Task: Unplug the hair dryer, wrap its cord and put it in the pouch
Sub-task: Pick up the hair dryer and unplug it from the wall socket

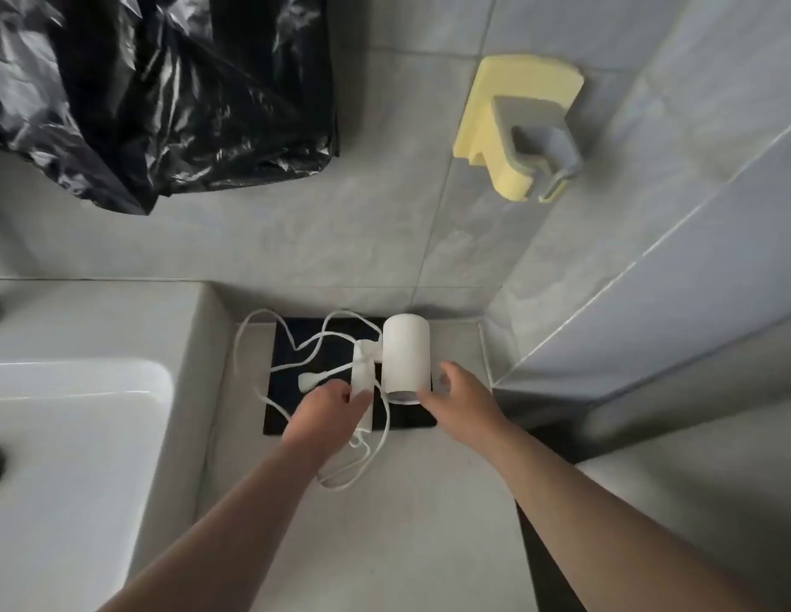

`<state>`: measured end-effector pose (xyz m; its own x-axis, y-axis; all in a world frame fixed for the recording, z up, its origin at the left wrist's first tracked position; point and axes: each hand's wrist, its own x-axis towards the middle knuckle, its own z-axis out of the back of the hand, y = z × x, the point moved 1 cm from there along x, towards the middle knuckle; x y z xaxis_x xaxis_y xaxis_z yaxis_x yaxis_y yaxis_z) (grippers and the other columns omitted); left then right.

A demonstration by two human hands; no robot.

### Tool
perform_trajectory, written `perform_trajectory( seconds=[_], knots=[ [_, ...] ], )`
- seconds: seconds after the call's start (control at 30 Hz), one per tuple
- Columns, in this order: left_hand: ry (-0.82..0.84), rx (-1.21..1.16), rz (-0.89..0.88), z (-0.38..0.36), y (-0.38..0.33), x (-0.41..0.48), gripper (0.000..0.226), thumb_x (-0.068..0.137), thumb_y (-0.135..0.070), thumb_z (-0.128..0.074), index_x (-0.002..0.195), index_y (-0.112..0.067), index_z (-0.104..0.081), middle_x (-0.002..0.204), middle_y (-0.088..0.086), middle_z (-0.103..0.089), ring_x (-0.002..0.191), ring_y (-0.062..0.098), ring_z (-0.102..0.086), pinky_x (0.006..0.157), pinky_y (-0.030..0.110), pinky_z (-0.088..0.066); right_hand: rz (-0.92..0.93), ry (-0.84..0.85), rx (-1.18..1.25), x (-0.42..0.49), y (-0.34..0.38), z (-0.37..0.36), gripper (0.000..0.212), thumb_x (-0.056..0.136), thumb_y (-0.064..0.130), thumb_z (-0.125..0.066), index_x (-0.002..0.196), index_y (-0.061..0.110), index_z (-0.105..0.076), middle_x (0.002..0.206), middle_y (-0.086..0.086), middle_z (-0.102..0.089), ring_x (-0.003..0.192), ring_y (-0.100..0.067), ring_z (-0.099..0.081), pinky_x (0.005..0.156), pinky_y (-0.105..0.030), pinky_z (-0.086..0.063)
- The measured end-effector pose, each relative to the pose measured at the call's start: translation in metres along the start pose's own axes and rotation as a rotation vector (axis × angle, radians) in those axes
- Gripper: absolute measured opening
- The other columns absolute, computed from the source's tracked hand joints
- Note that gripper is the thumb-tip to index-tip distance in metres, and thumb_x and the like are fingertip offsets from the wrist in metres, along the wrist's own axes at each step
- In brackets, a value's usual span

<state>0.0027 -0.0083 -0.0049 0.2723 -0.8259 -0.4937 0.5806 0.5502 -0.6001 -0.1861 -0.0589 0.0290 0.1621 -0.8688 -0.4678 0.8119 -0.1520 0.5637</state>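
Grey bathroom counter [385, 501], tiled walls behind and to the right. The handle [363, 377] of the white hair dryer [406, 355] is gripped by the left hand [327, 406], fingers curled round it. The right hand [455, 399] is held at the barrel's near end, fingers loosely curved; whether a grip is made cannot be told. The dryer is positioned over the black pouch [296, 346], which is laid flat on the counter. The cord [252, 329] is unwrapped, looped over pouch and counter; the plug [312, 381] is seen on the pouch. Movement is bounded by the white sink [76, 413] at left and the tiled wall [649, 280] at right. A black bin bag [164, 95] and a yellow wall holder [517, 125] are noted above, well apart.
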Motion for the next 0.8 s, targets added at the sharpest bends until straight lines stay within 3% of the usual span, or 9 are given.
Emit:
perform_trajectory(
  seconds=[0.1,0.2,0.3,0.37,0.47,0.57,0.63,0.7,0.8],
  knots=[
    [0.023,-0.003,0.07,-0.007,-0.006,0.017,0.037,0.091,-0.046,-0.05,0.077,-0.012,-0.057,0.07,0.001,-0.059,0.063,0.015,-0.055,0.055,0.029,-0.037,-0.075,0.015,0.152,0.02,0.007,-0.008,0.035,0.079,0.045,-0.06,0.104,0.021,-0.056,0.102,0.003,-0.066,0.089,-0.018,-0.063,0.075,-0.036,-0.052],
    [0.053,-0.137,0.098,-0.014,-0.01,0.028,0.031,0.093,-0.037,-0.053,0.093,-0.007,-0.061,0.079,0.002,-0.06,0.07,0.017,-0.056,0.06,0.03,-0.044,-0.134,-0.001,0.26,0.032,0.013,-0.012,0.042,0.076,0.05,-0.062,0.103,0.018,-0.059,0.096,0.003,-0.066,0.083,-0.014,-0.063,0.065,-0.03,-0.051],
    [0.069,-0.211,0.087,-0.015,-0.004,0.032,0.022,0.093,-0.029,-0.057,0.094,-0.008,-0.061,0.082,0.007,-0.063,0.07,0.018,-0.058,0.063,0.031,-0.047,-0.167,-0.022,0.313,0.038,0.017,-0.012,0.046,0.074,0.052,-0.065,0.102,0.015,-0.061,0.095,0.002,-0.066,0.08,-0.012,-0.062,0.058,-0.027,-0.044],
    [0.073,-0.263,0.074,-0.014,-0.001,0.029,0.017,0.093,-0.026,-0.058,0.095,-0.009,-0.062,0.084,0.007,-0.064,0.071,0.019,-0.059,0.063,0.031,-0.048,-0.194,-0.01,0.389,0.039,0.014,-0.014,0.044,0.073,0.049,-0.069,0.101,0.015,-0.063,0.096,0.0,-0.068,0.082,-0.013,-0.065,0.06,-0.027,-0.047],
    [0.089,-0.355,0.016,-0.012,0.0,0.019,0.011,0.092,-0.023,-0.061,0.098,-0.015,-0.064,0.092,0.009,-0.069,0.083,0.024,-0.066,0.073,0.035,-0.052,-0.211,-0.038,0.584,0.03,0.01,-0.016,0.046,0.071,0.045,-0.076,0.106,0.019,-0.06,0.1,0.0,-0.07,0.09,-0.016,-0.068,0.077,-0.035,-0.056],
    [0.08,-0.404,-0.076,-0.008,-0.002,0.006,0.003,0.09,-0.02,-0.063,0.09,-0.017,-0.065,0.077,0.001,-0.066,0.068,0.015,-0.059,0.067,0.031,-0.049,-0.213,-0.085,0.723,0.016,0.009,-0.014,0.064,0.061,0.043,-0.08,0.115,0.023,-0.051,0.105,-0.001,-0.068,0.095,-0.019,-0.068,0.087,-0.044,-0.057],
    [0.059,-0.443,-0.135,-0.003,-0.007,-0.005,0.008,0.09,-0.014,-0.062,0.084,-0.017,-0.066,0.061,-0.012,-0.058,0.057,0.005,-0.049,0.059,0.022,-0.042,-0.166,-0.131,0.755,0.004,0.015,-0.007,0.06,0.067,0.035,-0.081,0.117,0.022,-0.05,0.105,-0.001,-0.067,0.094,-0.018,-0.068,0.078,-0.038,-0.057],
    [0.071,-0.505,-0.14,0.004,-0.016,-0.016,0.02,0.088,-0.004,-0.057,0.079,-0.017,-0.067,0.057,-0.014,-0.06,0.055,0.001,-0.051,0.057,0.015,-0.043,-0.084,-0.185,0.758,-0.011,0.022,0.002,0.053,0.072,0.026,-0.08,0.116,0.023,-0.05,0.105,0.001,-0.067,0.092,-0.015,-0.068,0.068,-0.028,-0.052],
    [0.117,-0.694,-0.101,0.013,-0.027,-0.032,0.031,0.08,0.008,-0.044,0.086,-0.008,-0.07,0.079,0.016,-0.071,0.075,0.023,-0.069,0.073,0.034,-0.06,0.041,-0.234,0.722,-0.034,0.035,0.016,0.053,0.071,0.021,-0.079,0.115,0.026,-0.051,0.103,0.007,-0.067,0.087,-0.006,-0.068,0.064,-0.022,-0.05]
  ],
)
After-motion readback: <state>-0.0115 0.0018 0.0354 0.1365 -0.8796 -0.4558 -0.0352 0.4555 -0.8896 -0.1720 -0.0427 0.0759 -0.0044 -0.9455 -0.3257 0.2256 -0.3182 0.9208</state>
